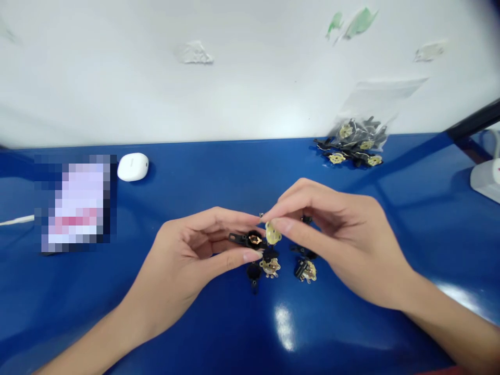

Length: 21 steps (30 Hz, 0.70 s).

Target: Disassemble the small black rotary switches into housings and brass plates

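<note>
Between the thumb and fingers of my left hand (199, 247) is a small black plastic housing (250, 239) with a round open cup; copper-coloured metal shows inside it. My right hand (336, 234) pinches a pale yellow round plate (273, 233) with small lugs, held upright just right of the cup and apart from its opening. Below the hands lie a black cup-shaped part (253, 273), a yellow-plated piece with metal tabs (271, 266) and another black-and-yellow piece (305, 271). More black parts are partly hidden under my right hand.
A clear plastic bag (363, 127) of similar black and yellow parts leans against the white wall at the back right. At left are a blurred-out phone-like device (80, 203), a white earbud case (133, 167) and a white cable (17, 220). A white object (486, 179) stands at the right edge.
</note>
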Available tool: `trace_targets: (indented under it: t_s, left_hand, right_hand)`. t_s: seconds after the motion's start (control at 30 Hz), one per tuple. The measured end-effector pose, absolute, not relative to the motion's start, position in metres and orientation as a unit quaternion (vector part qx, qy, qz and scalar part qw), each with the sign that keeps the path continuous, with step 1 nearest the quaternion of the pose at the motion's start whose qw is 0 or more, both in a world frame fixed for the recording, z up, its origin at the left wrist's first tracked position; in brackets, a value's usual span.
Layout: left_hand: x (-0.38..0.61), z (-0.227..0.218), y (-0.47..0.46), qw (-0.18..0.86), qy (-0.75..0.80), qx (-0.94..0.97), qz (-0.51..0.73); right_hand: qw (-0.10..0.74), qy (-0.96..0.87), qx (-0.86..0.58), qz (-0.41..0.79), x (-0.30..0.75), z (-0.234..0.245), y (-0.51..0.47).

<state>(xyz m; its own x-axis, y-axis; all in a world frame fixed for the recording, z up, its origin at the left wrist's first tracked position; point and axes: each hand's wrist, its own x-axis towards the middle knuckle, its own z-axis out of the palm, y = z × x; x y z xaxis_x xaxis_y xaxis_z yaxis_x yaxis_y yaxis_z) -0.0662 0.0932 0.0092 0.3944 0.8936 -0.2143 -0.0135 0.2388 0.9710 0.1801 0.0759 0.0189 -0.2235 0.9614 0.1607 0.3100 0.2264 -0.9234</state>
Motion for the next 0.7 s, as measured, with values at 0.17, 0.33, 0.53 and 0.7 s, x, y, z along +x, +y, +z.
trace_targets:
  t_s: [0.17,0.33,0.53,0.7]
  left_hand:
    - [-0.071,0.005,0.097,0.573,0.488,0.537,0.381]
    - [-0.075,0.001,0.100,0.535,0.517,0.532,0.405]
    - [-0.074,0.004,0.099,0.537,0.519,0.532,0.399]
    - [-0.074,0.004,0.100,0.540,0.519,0.530,0.398]
  right_hand:
    - [0.434,-0.618,-0.547,0.362,0.187,0.016,0.086]
    - [0.389,-0.666,-0.567,0.290,0.189,0.004,0.089]
    - [0.356,-0.693,-0.582,0.232,0.188,0.001,0.089]
    - [0.343,-0.696,-0.582,0.246,0.186,0.002,0.090]
